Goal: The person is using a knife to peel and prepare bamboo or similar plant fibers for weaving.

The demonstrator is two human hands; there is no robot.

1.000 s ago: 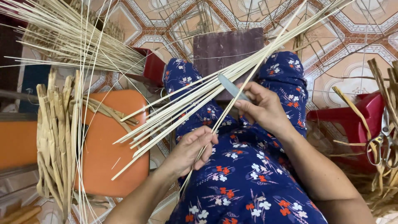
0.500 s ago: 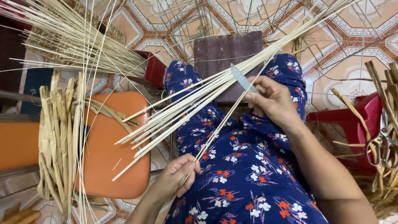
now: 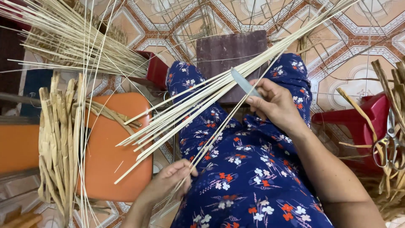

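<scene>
A seated person in a blue flowered dress [image 3: 249, 181] pares a thin cane strip [image 3: 219, 131] with a knife [image 3: 244, 82]; the right hand [image 3: 274, 103] is closed round the knife handle, the left hand [image 3: 171, 183] pinches the strip's lower end beside the knee. A bundle of strips [image 3: 185, 109] lies slanted across the lap, and more fan out over the tiled floor [image 3: 358, 63] at upper left. Judging by those piles, much is stripped, though how much remains cannot be told
</scene>
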